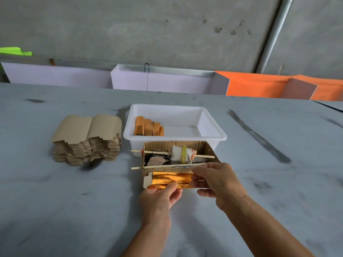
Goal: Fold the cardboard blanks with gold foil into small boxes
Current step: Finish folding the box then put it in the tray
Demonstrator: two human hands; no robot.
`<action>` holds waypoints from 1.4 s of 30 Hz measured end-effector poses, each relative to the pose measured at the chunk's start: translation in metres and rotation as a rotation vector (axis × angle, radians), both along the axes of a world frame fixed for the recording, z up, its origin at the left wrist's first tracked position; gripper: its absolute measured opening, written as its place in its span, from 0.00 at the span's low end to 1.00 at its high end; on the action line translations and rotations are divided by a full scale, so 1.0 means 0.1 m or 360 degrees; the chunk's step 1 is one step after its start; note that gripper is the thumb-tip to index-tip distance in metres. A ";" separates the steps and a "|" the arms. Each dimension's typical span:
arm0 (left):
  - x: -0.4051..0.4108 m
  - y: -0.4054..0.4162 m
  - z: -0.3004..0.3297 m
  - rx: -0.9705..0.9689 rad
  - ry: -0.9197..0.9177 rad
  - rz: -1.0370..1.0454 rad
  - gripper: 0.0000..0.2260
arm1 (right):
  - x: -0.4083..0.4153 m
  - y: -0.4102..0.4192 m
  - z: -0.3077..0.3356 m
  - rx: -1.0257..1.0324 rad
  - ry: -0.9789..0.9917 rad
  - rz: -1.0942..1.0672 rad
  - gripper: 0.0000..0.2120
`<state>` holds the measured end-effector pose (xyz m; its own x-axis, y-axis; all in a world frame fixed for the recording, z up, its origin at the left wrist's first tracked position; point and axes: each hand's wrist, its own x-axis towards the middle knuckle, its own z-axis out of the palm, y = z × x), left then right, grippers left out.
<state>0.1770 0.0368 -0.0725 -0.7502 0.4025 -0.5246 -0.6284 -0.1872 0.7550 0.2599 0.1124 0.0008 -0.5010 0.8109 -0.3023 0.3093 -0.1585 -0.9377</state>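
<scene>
A gold-foil cardboard blank (169,178), partly folded into a long narrow shape, is held over the grey table just in front of an open cardboard box. My left hand (161,198) pinches its lower edge from below with the thumb on the foil. My right hand (217,179) grips its right end, fingers curled over the top. A tall stack of flat brown blanks (87,139) lies at the left. Several folded gold boxes (148,127) stand in a row inside the white tub (213,125).
An open cardboard box (207,148) holding two thin sticks, a taped white roll and dark lumps sits between the blank and the tub. White and orange panels (256,84) line the table's far edge under a concrete wall.
</scene>
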 end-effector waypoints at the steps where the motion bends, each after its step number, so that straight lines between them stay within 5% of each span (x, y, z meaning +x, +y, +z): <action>1: 0.00 0.00 0.00 -0.0009 -0.0001 -0.0007 0.08 | 0.00 0.01 0.00 0.0005 0.0004 -0.0007 0.08; 14: -0.01 0.00 0.00 0.0007 0.0043 -0.0053 0.07 | -0.06 0.34 0.21 -0.0081 0.0067 -0.0156 0.04; 24: 0.03 -0.11 -0.01 0.0065 0.0133 -0.0143 0.05 | -0.09 0.46 0.32 0.0019 -0.0235 0.0013 0.03; 34: -0.18 -0.52 0.40 0.0238 0.0279 -0.0069 0.05 | 0.00 0.36 0.17 0.0078 -0.0073 0.0049 0.05; 42: -0.45 -0.08 0.83 0.0335 0.0180 -0.0037 0.04 | -0.06 0.15 -0.04 0.0140 0.0080 0.0132 0.12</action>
<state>0.1323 0.0291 0.0100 -0.7888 0.5116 -0.3407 -0.5481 -0.3345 0.7666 0.2543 0.1278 -0.0032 -0.5800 0.7885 -0.2048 0.2702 -0.0510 -0.9615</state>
